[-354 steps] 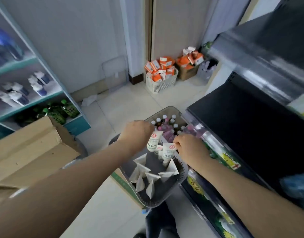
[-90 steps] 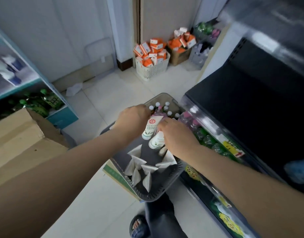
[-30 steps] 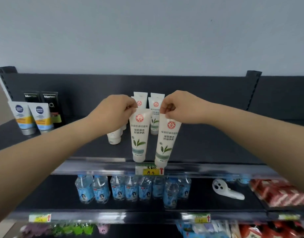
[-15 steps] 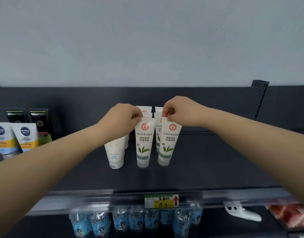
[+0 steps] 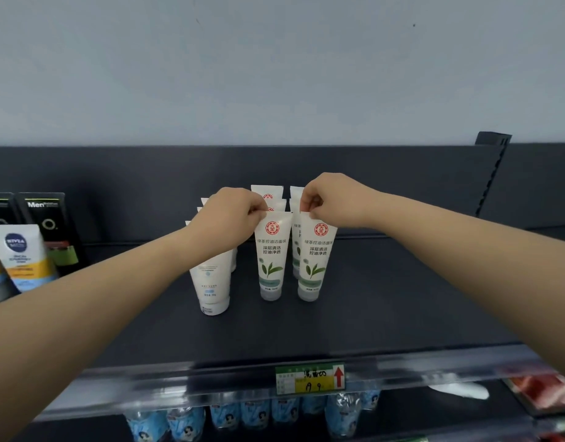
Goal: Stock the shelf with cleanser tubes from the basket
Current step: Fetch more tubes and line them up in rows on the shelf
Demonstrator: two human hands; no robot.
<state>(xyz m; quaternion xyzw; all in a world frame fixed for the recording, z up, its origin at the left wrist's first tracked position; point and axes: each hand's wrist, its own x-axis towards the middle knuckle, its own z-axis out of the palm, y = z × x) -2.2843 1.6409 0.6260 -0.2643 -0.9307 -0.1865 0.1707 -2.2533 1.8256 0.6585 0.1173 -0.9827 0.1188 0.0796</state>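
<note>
Two cleanser tubes (image 5: 271,260) are being stood cap-down on the shelf (image 5: 386,314), in front of matching tubes. Each crimped top is being pinched by the left hand (image 5: 230,215) and right hand (image 5: 335,199); the tubes, judged light and soft, are best being held there.

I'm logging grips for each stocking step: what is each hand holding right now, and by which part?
Left hand pinches the left green-tea tube by its flat crimped top edge; right hand pinches the right green-tea tube likewise.

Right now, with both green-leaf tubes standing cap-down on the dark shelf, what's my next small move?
Probably let go: the left hand and right hand each pinch a white green-leaf cleanser tube by its crimped top, caps apparently resting on the dark shelf, upright, in line.
</note>
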